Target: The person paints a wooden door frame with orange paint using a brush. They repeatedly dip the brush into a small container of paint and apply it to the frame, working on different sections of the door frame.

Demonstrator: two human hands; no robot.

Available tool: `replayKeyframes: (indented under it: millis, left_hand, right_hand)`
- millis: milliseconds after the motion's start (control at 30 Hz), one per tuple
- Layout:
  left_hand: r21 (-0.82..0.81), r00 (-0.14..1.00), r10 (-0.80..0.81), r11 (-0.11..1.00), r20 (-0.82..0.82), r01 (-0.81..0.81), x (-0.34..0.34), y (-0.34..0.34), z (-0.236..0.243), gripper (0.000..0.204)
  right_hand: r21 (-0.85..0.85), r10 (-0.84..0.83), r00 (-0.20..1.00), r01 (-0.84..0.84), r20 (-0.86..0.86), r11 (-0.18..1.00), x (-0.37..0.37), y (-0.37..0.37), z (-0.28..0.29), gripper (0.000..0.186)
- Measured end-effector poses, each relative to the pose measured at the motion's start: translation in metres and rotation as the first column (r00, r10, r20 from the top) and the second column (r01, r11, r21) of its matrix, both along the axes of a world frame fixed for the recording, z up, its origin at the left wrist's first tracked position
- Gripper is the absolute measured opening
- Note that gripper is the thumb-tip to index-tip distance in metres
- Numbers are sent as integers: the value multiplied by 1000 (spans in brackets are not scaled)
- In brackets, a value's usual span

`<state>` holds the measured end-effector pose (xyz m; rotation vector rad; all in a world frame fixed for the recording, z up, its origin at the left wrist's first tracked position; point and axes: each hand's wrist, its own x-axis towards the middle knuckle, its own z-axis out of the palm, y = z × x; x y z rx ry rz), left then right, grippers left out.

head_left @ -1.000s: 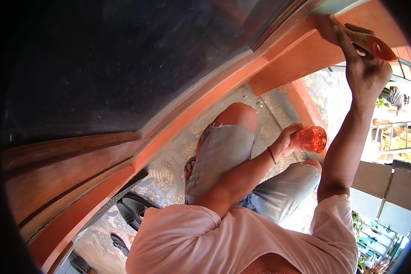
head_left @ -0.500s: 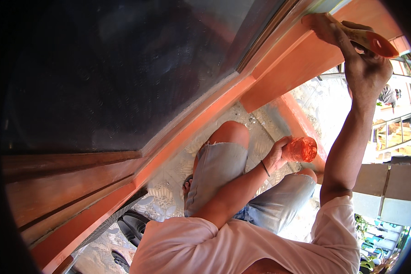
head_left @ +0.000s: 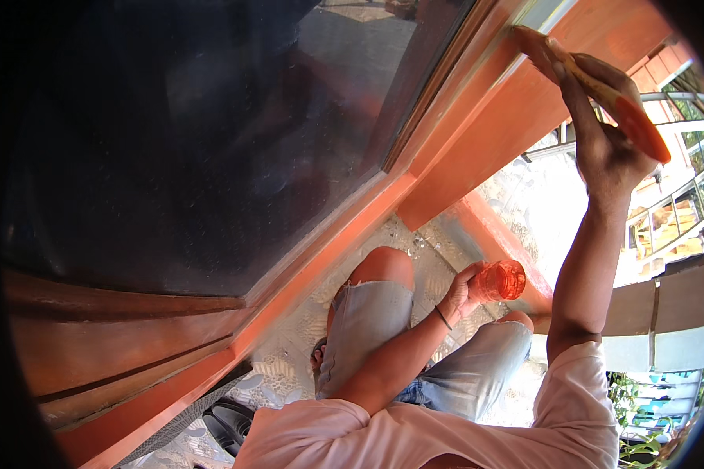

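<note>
My right hand (head_left: 608,129) is closed round the handle of a paintbrush (head_left: 641,129), whose end is coated in orange. The bristles touch the upper part of the orange window frame (head_left: 477,125), close to a pale grey strip (head_left: 536,19). Lower down, over my knees, my left hand (head_left: 465,291) grips a clear plastic cup (head_left: 499,281) with orange paint in it. The cup is tipped toward the right, its mouth facing me. Paint smears coat its inner wall.
A large dark glass pane (head_left: 172,156) fills the left, above brown wooden boards (head_left: 117,336). An orange ledge (head_left: 501,234) runs along the tiled floor. Black sandals (head_left: 231,422) lie at lower left. Metal railings (head_left: 673,211) curve along the right.
The whole view has shifted, with the knees and cup sitting lower in the picture. The brush handle now slants more steeply downward, its bristles still on the frame. Both hands keep their hold.
</note>
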<state>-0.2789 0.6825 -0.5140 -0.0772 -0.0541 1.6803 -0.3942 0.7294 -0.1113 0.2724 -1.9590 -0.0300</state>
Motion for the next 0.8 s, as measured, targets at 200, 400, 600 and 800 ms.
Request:
replayKeyframes:
  millis: [200, 400, 600, 800]
  left_hand:
    - [25, 998, 0, 1000, 62, -2, -1, 5, -14, 44]
    - [42, 997, -9, 999, 73, 6, -3, 6, -20, 43]
    - [54, 996, -14, 998, 88, 10, -3, 2, -13, 42]
    - [64, 996, -2, 998, 91, -4, -5, 1, -15, 42]
  right_hand:
    - [476, -105, 969, 202, -224, 856, 5, -16, 6, 34]
    - [573, -261, 918, 391, -298, 721, 2, -3, 0, 31]
    - [573, -266, 896, 434, -356, 695, -8, 9, -2, 28]
    - [582, -237, 912, 399, -336, 709, -23, 11, -7, 23]
